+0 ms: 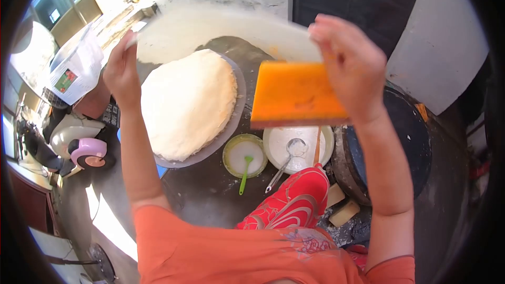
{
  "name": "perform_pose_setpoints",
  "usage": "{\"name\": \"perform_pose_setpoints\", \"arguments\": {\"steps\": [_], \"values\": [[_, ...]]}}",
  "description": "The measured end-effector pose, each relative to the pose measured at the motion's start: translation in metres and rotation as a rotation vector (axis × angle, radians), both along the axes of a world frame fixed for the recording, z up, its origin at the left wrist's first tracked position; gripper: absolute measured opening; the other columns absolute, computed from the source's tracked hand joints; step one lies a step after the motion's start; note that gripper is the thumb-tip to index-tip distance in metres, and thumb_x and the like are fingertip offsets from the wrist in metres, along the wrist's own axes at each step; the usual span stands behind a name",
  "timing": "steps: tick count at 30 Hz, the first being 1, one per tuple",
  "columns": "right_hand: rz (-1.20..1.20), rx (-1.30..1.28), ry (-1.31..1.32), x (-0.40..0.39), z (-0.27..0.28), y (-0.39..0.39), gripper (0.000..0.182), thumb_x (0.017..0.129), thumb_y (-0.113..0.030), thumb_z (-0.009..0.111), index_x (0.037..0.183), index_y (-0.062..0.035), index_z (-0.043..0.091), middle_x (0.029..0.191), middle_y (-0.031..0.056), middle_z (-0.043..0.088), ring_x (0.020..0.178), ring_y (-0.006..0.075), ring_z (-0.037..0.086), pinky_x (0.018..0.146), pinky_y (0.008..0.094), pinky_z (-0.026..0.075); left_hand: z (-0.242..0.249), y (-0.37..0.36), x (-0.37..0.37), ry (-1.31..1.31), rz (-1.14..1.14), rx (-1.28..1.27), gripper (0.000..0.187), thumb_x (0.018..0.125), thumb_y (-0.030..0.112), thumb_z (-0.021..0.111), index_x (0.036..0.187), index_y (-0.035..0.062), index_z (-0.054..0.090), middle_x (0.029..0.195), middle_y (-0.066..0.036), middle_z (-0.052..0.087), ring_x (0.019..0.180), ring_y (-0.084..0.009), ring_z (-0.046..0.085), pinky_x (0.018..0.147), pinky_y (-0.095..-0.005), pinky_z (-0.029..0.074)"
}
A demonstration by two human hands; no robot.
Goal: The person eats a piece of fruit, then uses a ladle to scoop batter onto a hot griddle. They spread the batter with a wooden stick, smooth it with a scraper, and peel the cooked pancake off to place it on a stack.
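Note:
Both raised hands hold a thin, pale, translucent round sheet point(226, 26) by its edge, blurred and stretched between them. My left hand point(123, 66) pinches its left end. My right hand point(351, 60) is closed on its right end, and an orange rectangular block or scraper point(297, 92) is at that hand; whether the fingers grip it is hidden. Below the sheet, a thick round stack of pale flatbreads point(187, 105) lies on a round board point(238, 102). Nearer my body are a bowl of whitish liquid point(234, 152) with a green brush point(245, 171) and a larger batter bowl point(272, 144) with a ladle point(279, 172).
A round dark griddle point(402, 142) on a stove stands at the right, with wood blocks point(344, 213) beside it. My knee in red trousers point(294, 194) is near the bowls. At the left are a white basket point(71, 81) and a pink and white scooter point(87, 152).

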State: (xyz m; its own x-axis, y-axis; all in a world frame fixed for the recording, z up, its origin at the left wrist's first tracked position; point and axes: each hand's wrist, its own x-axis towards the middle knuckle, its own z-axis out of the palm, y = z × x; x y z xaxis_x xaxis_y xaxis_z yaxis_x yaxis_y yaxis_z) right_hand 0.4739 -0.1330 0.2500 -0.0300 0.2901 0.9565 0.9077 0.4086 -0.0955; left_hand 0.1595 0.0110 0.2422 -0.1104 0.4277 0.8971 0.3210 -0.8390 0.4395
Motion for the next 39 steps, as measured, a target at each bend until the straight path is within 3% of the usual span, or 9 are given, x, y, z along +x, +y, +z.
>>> {"name": "perform_pose_setpoints", "arguments": {"steps": [2,6,12,18,23,26,28,32,39], "values": [[0.094,-0.308,0.107,-0.033,-0.047,0.000,0.014,0.074,-0.011,0.061,0.087,-0.0151,0.065,0.100,0.0063,0.062,0.071,0.0245,0.062,0.058,0.0309,0.050,-0.050,-0.022,-0.051,0.156,-0.015,0.167,0.025,0.074,-0.012,0.049,0.095,-0.0043,0.061,0.108,-0.013,0.057,0.112,-0.0267,0.049,0.097,-0.0362,0.035],[0.117,-0.730,0.073,-0.066,-0.145,0.023,0.038,0.075,-0.011,0.060,0.112,-0.0211,0.056,0.118,0.0098,0.053,0.075,0.0291,0.062,0.063,0.0349,0.051,-0.164,-0.049,-0.110,0.307,0.234,-0.135,0.040,0.064,-0.016,0.043,0.094,0.0017,0.063,0.104,-0.010,0.057,0.115,-0.0283,0.045,0.096,-0.0366,0.036],[-0.006,-0.610,0.155,-0.005,-0.173,0.014,0.044,0.076,-0.011,0.062,0.118,-0.0153,0.053,0.114,0.0125,0.055,0.083,0.0282,0.061,0.071,0.0338,0.049,-0.284,-0.025,-0.163,0.514,0.377,-0.436,0.032,0.065,-0.010,0.049,0.086,0.0070,0.065,0.096,-0.011,0.058,0.109,-0.0324,0.047,0.092,-0.0384,0.039],[-0.167,-0.699,0.917,0.120,-0.197,-0.048,0.028,0.080,-0.007,0.061,0.107,-0.0001,0.057,0.097,0.0088,0.062,0.091,0.0141,0.057,0.079,0.0254,0.044,-0.299,0.004,-0.192,0.630,0.531,-0.517,0.023,0.067,-0.006,0.053,0.081,0.0062,0.066,0.095,-0.012,0.059,0.108,-0.0334,0.048,0.090,-0.0391,0.040],[-0.461,-0.942,1.616,0.152,-0.196,-0.133,0.046,0.086,-0.043,0.052,0.090,0.0018,0.060,0.083,0.0066,0.063,0.073,0.0148,0.059,0.066,0.0269,0.044,-0.302,0.007,-0.209,0.811,0.549,-0.707,0.016,0.071,0.002,0.054,0.080,0.0060,0.066,0.100,-0.012,0.059,0.109,-0.0340,0.047,0.090,-0.0383,0.040],[-0.340,-1.196,1.584,0.158,-0.219,-0.180,0.037,0.084,-0.035,0.058,0.089,0.0017,0.059,0.083,0.0083,0.064,0.070,0.0165,0.061,0.064,0.0264,0.044,-0.278,-0.004,-0.192,0.909,0.632,-0.856,0.023,0.074,0.005,0.053,0.093,0.0087,0.065,0.107,-0.011,0.057,0.110,-0.0359,0.046,0.091,-0.0430,0.038],[-0.257,-1.110,1.538,0.163,-0.230,-0.208,0.022,0.080,-0.015,0.062,0.093,0.0023,0.058,0.082,0.0096,0.064,0.069,0.0148,0.061,0.066,0.0267,0.046,-0.278,-0.012,-0.177,1.088,0.744,-0.626,0.034,0.072,0.001,0.051,0.103,0.0098,0.060,0.114,-0.012,0.052,0.114,-0.0372,0.041,0.092,-0.0464,0.036],[-0.288,-0.737,1.625,0.196,-0.244,-0.257,0.027,0.077,-0.006,0.062,0.102,0.0009,0.054,0.092,0.0082,0.062,0.081,0.0146,0.059,0.076,0.0248,0.043,-0.260,-0.037,-0.113,0.951,0.466,-0.478,0.038,0.069,-0.007,0.048,0.105,0.0030,0.057,0.118,-0.017,0.048,0.119,-0.0382,0.036,0.097,-0.0452,0.033],[-1.101,-0.437,1.289,0.309,-0.291,-0.345,0.027,0.080,-0.009,0.059,0.103,0.0039,0.053,0.092,0.0118,0.062,0.080,0.0187,0.061,0.073,0.0286,0.046,-0.270,-0.086,-0.023,0.869,0.098,-0.455,0.034,0.075,-0.006,0.046,0.106,0.0046,0.055,0.120,-0.016,0.047,0.121,-0.0375,0.035,0.097,-0.0443,0.031]]}}
